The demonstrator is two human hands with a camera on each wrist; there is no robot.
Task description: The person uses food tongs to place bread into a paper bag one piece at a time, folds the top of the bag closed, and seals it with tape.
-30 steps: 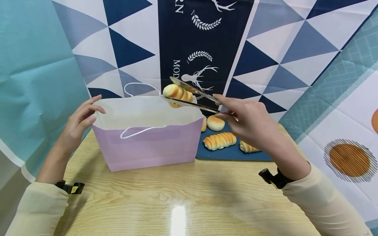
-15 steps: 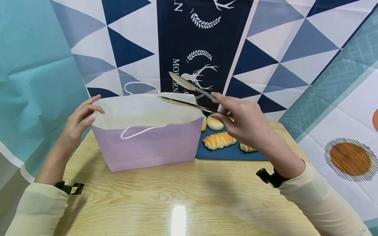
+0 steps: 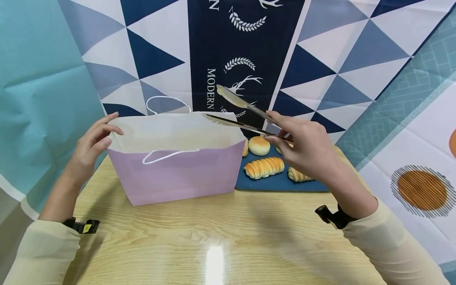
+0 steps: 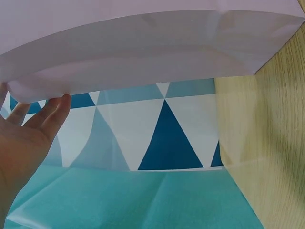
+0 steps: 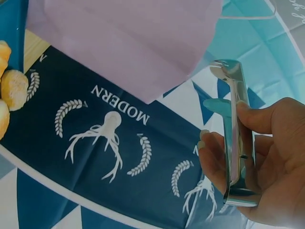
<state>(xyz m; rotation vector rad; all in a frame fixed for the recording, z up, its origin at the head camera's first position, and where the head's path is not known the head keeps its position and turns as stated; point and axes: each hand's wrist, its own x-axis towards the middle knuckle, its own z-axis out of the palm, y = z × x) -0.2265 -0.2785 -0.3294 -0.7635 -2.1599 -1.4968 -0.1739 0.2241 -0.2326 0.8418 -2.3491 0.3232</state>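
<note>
A lilac paper bag (image 3: 178,174) with white cord handles stands upright on the table, mouth up, its white inside showing. At its left rim is my left hand (image 3: 90,144), gripping the edge, some fingers over the rim; the left wrist view shows fingertips (image 4: 62,102) against the bag's side. My right hand (image 3: 306,142) holds metal tongs (image 3: 246,126), also seen in the right wrist view (image 5: 233,138). The tongs' arms are spread with nothing between them, their ends over the bag's right part. The bag's bottom inside is hidden.
Right of the bag lies a blue tray (image 3: 256,186) bearing a ridged bread roll (image 3: 264,168), a round bun (image 3: 259,146) and other breads, some partly hidden by the right hand or the bag. A patterned cloth (image 3: 246,47) hangs behind the wooden table (image 3: 171,241).
A bread roll held in the tongs over the bag was let go and is out of sight. The tongs spread, then moved slightly right. The left hand stays at the rim.
</note>
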